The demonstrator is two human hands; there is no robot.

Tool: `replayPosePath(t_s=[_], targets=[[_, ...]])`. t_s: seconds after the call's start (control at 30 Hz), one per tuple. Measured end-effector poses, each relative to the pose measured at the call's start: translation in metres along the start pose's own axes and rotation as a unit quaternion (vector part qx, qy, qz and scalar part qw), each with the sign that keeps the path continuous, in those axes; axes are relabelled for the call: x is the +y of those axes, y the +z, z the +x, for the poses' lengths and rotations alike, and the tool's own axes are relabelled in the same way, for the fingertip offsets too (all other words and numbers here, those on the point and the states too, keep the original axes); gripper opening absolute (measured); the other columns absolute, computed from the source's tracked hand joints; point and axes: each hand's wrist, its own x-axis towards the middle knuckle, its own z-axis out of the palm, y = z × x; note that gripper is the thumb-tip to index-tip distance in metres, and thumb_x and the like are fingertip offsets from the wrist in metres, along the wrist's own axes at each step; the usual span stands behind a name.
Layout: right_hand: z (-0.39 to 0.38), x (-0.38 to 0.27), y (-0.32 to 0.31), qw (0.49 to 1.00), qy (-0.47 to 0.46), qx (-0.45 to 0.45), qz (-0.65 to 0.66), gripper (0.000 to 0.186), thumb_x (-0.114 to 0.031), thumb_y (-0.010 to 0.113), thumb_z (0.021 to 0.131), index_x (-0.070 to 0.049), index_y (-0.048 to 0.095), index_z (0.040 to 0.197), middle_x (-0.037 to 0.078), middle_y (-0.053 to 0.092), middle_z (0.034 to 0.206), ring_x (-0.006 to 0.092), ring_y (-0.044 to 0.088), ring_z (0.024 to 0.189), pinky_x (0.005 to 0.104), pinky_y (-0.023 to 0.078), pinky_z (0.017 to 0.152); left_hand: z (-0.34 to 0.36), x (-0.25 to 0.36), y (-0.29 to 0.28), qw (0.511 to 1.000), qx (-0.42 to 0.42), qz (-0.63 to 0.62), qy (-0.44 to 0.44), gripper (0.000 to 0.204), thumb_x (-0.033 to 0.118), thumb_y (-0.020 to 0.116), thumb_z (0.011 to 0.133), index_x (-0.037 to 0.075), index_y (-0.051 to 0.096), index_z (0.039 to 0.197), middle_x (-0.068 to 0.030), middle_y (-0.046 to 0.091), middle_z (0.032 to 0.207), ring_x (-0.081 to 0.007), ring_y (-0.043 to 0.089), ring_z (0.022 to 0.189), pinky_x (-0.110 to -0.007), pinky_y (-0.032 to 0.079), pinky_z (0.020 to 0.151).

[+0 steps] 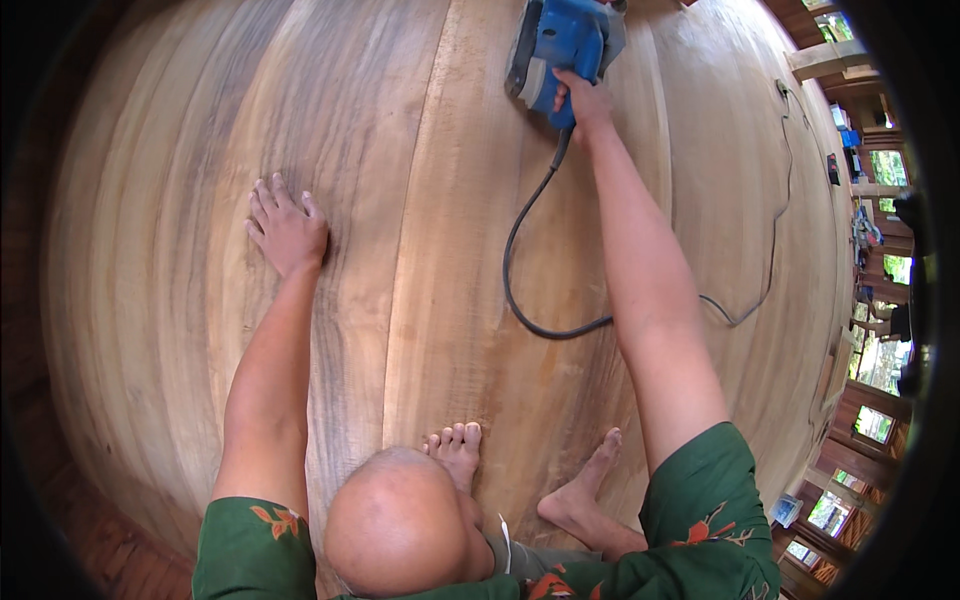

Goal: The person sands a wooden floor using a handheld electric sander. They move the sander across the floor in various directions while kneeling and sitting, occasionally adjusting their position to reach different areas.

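A blue corded power tool that looks like a belt sander (566, 50) sits on the wide wooden boards (470, 230) at the far end of my reach. My right hand (588, 100) is wrapped round its rear handle, with that arm stretched out straight. From the handle a black cord (510, 255) loops down over the boards and passes beneath my right forearm. Off to the left, my left hand (287, 225) rests flat on the wood, fingers slightly spread and pale with dust. It holds nothing. The sander's front is cut off by the upper edge.
My bare feet (570, 505) stand on the boards, with one bent knee (397, 520) at the bottom. On the right, a cord (775, 230) runs across the wood to a connector (783, 88). Beyond the boards' right edge are posts, window openings and scattered items.
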Motion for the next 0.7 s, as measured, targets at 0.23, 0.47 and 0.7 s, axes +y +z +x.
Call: replayPosePath(t_s=[0.23, 0.47, 0.7], targets=[[-0.017, 0.007, -0.002, 1.000, -0.011, 0.001, 0.002, 0.021, -0.019, 0.081, 0.087, -0.007, 0.063, 0.086, 0.002, 0.059, 0.071, 0.0143, 0.057, 0.060, 0.0308, 0.046, 0.057, 0.001, 0.001, 0.000, 1.000, -0.005, 0.009, -0.003, 0.065, 0.042, 0.047, 0.103, 0.017, 0.038, 0.162, -0.0109, 0.030, 0.171, -0.0288, 0.023, 0.159, -0.055, 0.018, 0.128], [-0.132, 0.021, -0.040, 0.998, -0.026, 0.001, -0.064, 0.024, -0.024, 0.082, 0.087, -0.007, 0.065, 0.084, 0.002, 0.061, 0.067, 0.0128, 0.056, 0.061, 0.0301, 0.042, 0.060, 0.000, 0.001, 0.002, 1.000, 0.005, 0.013, 0.005, 0.064, 0.043, 0.047, 0.104, 0.018, 0.039, 0.162, -0.0109, 0.032, 0.170, -0.0286, 0.025, 0.159, -0.055, 0.019, 0.128], [-0.278, 0.053, -0.058, 0.999, 0.013, 0.037, -0.021, 0.021, -0.017, 0.082, 0.090, -0.006, 0.064, 0.088, 0.000, 0.060, 0.065, 0.0093, 0.055, 0.056, 0.0275, 0.040, 0.052, -0.001, -0.004, 0.006, 1.000, 0.022, 0.003, 0.013, 0.064, 0.045, 0.047, 0.104, 0.018, 0.040, 0.162, -0.0109, 0.033, 0.170, -0.0290, 0.026, 0.158, -0.056, 0.019, 0.128]])
